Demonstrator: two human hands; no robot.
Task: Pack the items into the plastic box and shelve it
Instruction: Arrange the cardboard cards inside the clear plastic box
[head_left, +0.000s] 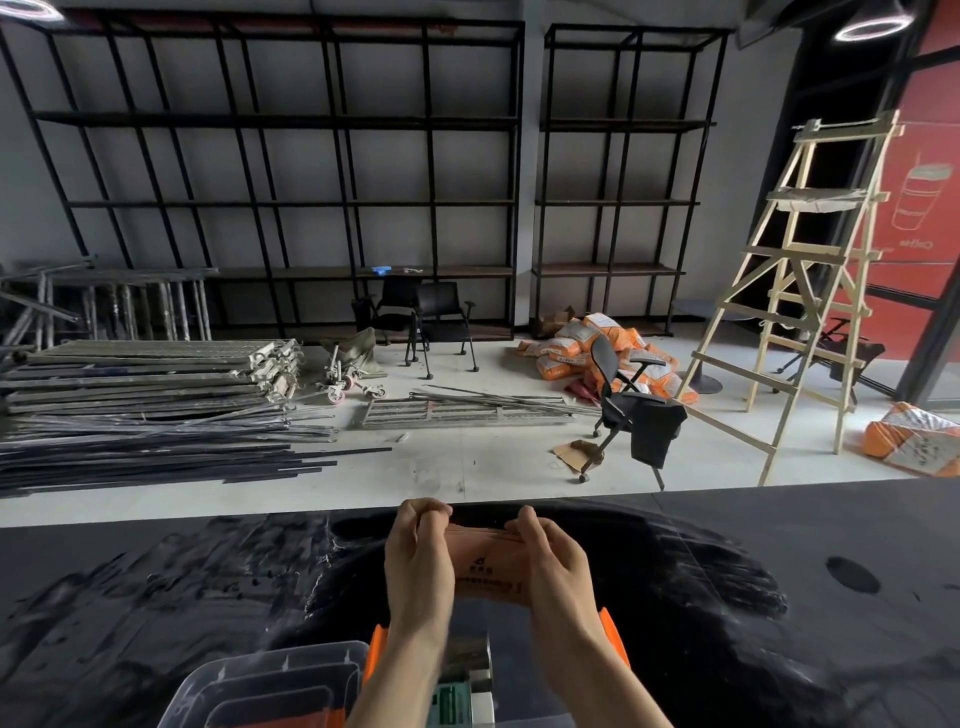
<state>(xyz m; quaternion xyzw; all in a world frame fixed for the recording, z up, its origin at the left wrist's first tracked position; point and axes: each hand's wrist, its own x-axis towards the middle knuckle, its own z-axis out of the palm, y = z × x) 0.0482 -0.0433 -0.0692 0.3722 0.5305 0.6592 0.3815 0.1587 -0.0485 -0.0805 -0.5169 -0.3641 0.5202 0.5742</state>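
Nearest, bottom edge: clear plastic lid (270, 686), lying flat on the dark surface (779, 649), just left of the forearms. Orange latches (376, 649) show either side of the arms; the plastic box (615, 642) itself is mostly hidden beneath them, with a green-and-white packet (452, 704) visible inside.

Next: left hand (415, 566) and right hand (553, 566), both raised over the surface beyond the box. Grip of each: fingers curled and pinching one end of a flat stack of tan paper envelopes (488, 564), printed, held level between them. The stack may be several sheets or one folded packet; the edge is too fine to tell.

Risks, as judged:
- Stack held only at its ends; loose sheets could fan out and slide from the middle if either pinch slackens.
- Box sits under the forearms, out of direct sight; lowering blind could catch the envelopes on the rim or latches and bend them.
- Lid lies close by the left elbow and could be knocked off the surface edge.

Far: black metal shelving (291, 197) against the wall, the likely destination. Floor between holds piled steel rods (156, 447), an office chair (631, 410) and a wooden ladder (810, 291); all trip hazards when carrying a box.
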